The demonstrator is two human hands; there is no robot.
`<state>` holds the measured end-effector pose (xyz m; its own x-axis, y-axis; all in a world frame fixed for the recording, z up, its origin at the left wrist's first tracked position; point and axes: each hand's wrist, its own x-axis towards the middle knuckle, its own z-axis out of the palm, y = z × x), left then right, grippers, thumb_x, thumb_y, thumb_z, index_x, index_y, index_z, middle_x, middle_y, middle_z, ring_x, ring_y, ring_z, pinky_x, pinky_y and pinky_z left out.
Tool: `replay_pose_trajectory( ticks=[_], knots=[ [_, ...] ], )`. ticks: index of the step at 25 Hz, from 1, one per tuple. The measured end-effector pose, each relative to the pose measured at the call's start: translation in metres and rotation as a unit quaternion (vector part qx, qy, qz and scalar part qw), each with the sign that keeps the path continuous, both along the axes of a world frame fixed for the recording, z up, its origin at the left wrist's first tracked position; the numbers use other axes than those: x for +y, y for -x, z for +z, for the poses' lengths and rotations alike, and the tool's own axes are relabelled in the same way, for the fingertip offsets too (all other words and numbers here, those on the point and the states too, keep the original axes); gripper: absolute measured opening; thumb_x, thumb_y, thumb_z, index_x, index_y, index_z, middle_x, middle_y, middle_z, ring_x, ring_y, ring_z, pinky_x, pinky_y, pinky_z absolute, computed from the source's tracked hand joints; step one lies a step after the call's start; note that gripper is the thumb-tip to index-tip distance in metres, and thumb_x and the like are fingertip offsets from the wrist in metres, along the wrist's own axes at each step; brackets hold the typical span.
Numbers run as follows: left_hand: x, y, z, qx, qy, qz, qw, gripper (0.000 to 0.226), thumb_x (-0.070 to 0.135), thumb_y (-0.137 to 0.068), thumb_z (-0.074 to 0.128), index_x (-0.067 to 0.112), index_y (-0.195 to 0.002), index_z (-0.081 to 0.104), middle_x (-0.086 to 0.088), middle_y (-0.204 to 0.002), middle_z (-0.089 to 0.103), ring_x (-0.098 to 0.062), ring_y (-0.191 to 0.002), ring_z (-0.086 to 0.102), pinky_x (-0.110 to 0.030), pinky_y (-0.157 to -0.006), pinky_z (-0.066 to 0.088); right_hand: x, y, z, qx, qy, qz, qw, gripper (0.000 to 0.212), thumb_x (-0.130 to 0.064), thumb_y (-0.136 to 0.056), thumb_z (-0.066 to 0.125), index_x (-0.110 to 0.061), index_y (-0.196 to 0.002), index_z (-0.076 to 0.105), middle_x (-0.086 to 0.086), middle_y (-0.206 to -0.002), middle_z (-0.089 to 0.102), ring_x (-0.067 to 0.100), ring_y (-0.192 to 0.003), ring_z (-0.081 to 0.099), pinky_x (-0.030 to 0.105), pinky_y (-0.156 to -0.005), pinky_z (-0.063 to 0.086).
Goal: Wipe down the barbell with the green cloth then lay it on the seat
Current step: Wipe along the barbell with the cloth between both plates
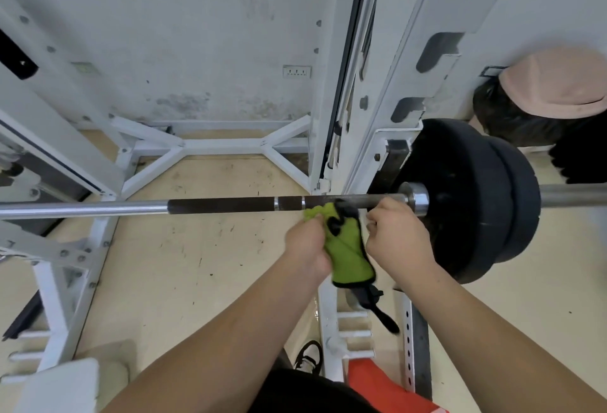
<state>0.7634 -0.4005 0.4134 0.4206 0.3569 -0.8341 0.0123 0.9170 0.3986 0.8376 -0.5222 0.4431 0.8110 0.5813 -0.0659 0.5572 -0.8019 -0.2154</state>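
The barbell (216, 205) runs left to right across the view, resting in a white rack, with black weight plates (466, 196) on its right end. A green cloth with black trim (349, 253) hangs just below the bar, its top edge touching the dark knurled part. My left hand (307, 245) grips the cloth's left side. My right hand (399, 232) holds its right side, fingers curled close under the bar beside the chrome collar. A black strap dangles from the cloth's bottom. The seat is a white padded corner (62, 383) at the lower left.
White rack uprights (364, 84) stand right behind the bar, with a floor frame (216, 143) behind. A person in a pink cap (558, 84) crouches at the far right beyond the plates. Storage pegs (354, 334) and a perforated post stand below my hands. My shoe shows at the bottom.
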Motion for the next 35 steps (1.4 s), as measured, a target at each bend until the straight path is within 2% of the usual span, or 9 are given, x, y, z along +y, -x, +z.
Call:
replay_pose_trajectory(
  ticks=[5,9,12,15,19,23,29,33,35],
  knots=[
    [0.002,0.001,-0.002,0.017,-0.018,0.054,0.998,0.018,0.0,-0.1,0.053,0.01,-0.098,0.068,-0.013,-0.095,0.073,-0.026,-0.071,0.073,-0.042,-0.073,0.062,-0.002,-0.001,0.0,-0.008,0.008,0.0,1.0,0.02,-0.007,-0.086,0.063,-0.013,-0.099,0.077,-0.001,-0.104,0.063,0.025,-0.104,0.06,0.027,-0.064,0.036],
    [-0.024,-0.012,0.02,0.044,-0.211,-0.17,0.962,0.016,0.01,-0.099,0.058,0.002,-0.098,0.071,-0.019,-0.094,0.076,-0.03,-0.076,0.072,-0.038,-0.069,0.061,-0.003,-0.008,0.005,0.019,0.0,-0.038,0.999,0.015,-0.013,-0.079,0.064,-0.016,-0.089,0.075,-0.004,-0.095,0.063,0.024,-0.094,0.062,0.027,-0.058,0.038],
    [-0.009,0.004,0.039,0.081,-0.476,-0.195,0.854,0.029,0.022,-0.097,0.058,-0.003,-0.081,0.059,-0.01,-0.069,0.061,-0.019,-0.063,0.056,-0.028,-0.063,0.05,-0.007,-0.007,0.003,0.027,-0.025,-0.04,0.999,0.026,-0.013,-0.088,0.064,-0.023,-0.106,0.079,-0.005,-0.106,0.071,0.021,-0.105,0.063,0.03,-0.069,0.05],
    [0.005,-0.007,0.055,0.079,-0.687,-0.293,0.66,0.022,0.022,-0.096,0.059,0.005,-0.083,0.057,-0.004,-0.072,0.056,-0.017,-0.065,0.049,-0.025,-0.059,0.044,-0.009,-0.011,0.003,0.039,-0.049,-0.062,0.996,0.023,-0.014,-0.091,0.066,-0.022,-0.108,0.08,-0.002,-0.109,0.075,0.024,-0.106,0.066,0.03,-0.073,0.049],
    [0.0,-0.045,0.039,0.127,-0.723,-0.525,0.431,0.028,0.019,-0.089,0.062,0.017,-0.117,0.065,-0.013,-0.111,0.057,-0.033,-0.106,0.054,-0.042,-0.084,0.052,-0.009,-0.011,0.008,0.044,-0.07,-0.086,0.993,0.018,-0.014,-0.087,0.067,-0.02,-0.096,0.081,-0.001,-0.099,0.076,0.027,-0.097,0.067,0.034,-0.07,0.054],
    [0.004,-0.037,0.03,0.16,-0.748,-0.541,0.35,0.029,0.02,-0.089,0.062,0.02,-0.118,0.062,-0.011,-0.119,0.05,-0.031,-0.115,0.048,-0.04,-0.072,0.047,0.003,-0.007,0.013,0.027,-0.002,-0.055,0.998,0.013,-0.015,-0.082,0.062,-0.019,-0.09,0.071,-0.002,-0.094,0.069,0.025,-0.088,0.065,0.027,-0.056,0.037],
    [0.077,0.066,0.029,0.28,-0.73,-0.459,0.423,0.027,0.023,-0.09,0.058,0.02,-0.116,0.063,-0.008,-0.119,0.051,-0.027,-0.107,0.052,-0.033,-0.071,0.043,0.06,0.013,0.029,0.011,0.058,0.03,0.998,0.022,-0.036,-0.099,0.053,-0.019,-0.096,0.067,0.001,-0.09,0.065,0.025,-0.083,0.061,0.033,-0.063,0.051],
    [0.109,0.123,0.053,0.218,-0.612,-0.287,0.704,0.014,0.015,-0.08,0.06,0.022,-0.084,0.072,-0.002,-0.084,0.069,-0.013,-0.069,0.063,-0.03,-0.061,0.056,0.121,0.058,0.03,0.116,-0.026,0.102,0.988,0.027,-0.037,-0.096,0.054,-0.024,-0.077,0.067,-0.005,-0.075,0.065,0.024,-0.077,0.06,0.031,-0.061,0.046],
    [0.124,0.142,0.068,0.205,-0.565,-0.183,0.778,0.011,0.016,-0.079,0.065,0.023,-0.083,0.073,0.006,-0.072,0.072,-0.008,-0.066,0.065,-0.027,-0.061,0.056,0.157,0.081,0.032,0.185,-0.095,0.126,0.97,0.034,-0.029,-0.092,0.055,-0.018,-0.06,0.054,-0.005,-0.056,0.053,0.023,-0.064,0.053,0.03,-0.054,0.038]
  ],
)
